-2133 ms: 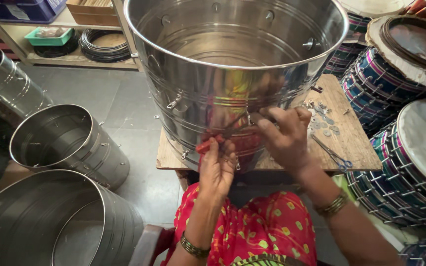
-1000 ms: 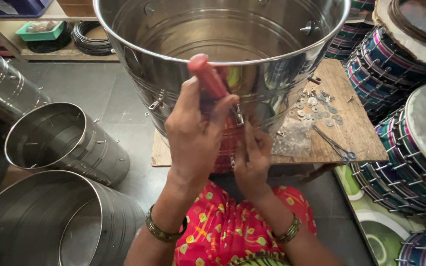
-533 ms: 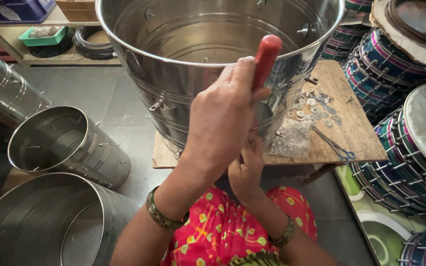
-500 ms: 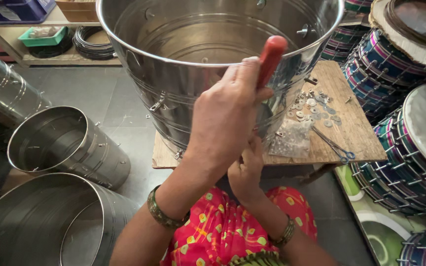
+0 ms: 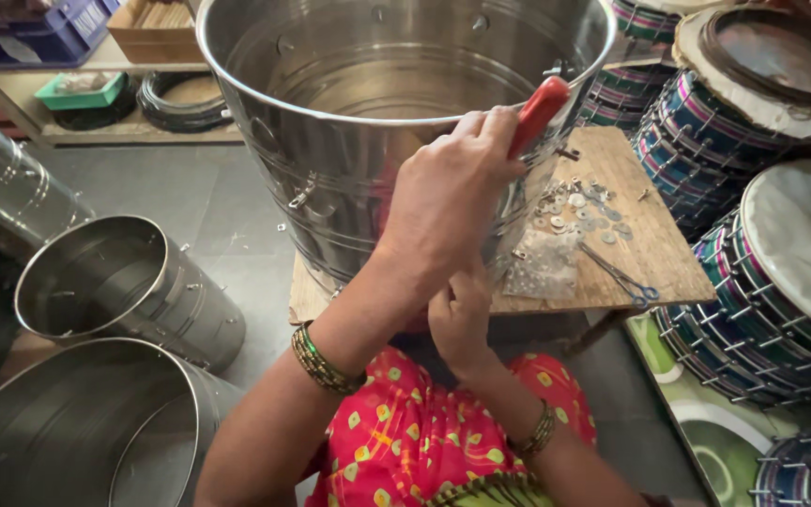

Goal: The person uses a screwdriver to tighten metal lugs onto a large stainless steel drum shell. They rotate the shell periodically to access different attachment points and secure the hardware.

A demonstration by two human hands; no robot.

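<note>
Red-handled tool (image 5: 539, 115) sits tight in my left hand (image 5: 443, 202), fingers wrapped around it, up by the near wall of the big steel drum (image 5: 330, 178) on the wooden board (image 5: 654, 253). My right hand (image 5: 460, 314) presses low on the drum wall, but I cannot tell if it pinches anything; I think I should hold the drum still and aim carefully. Inside, the drum looks empty, like both steel drums on the floor (image 5: 105, 291), and small washers (image 5: 579, 211) lie near the board's right edge.

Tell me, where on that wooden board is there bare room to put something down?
The board is bare along its right edge, between the washers and the stacked drums, and at its far corner. The steel shell fills the left part. The middle is crowded with washers, a plastic bag and pliers.
</note>
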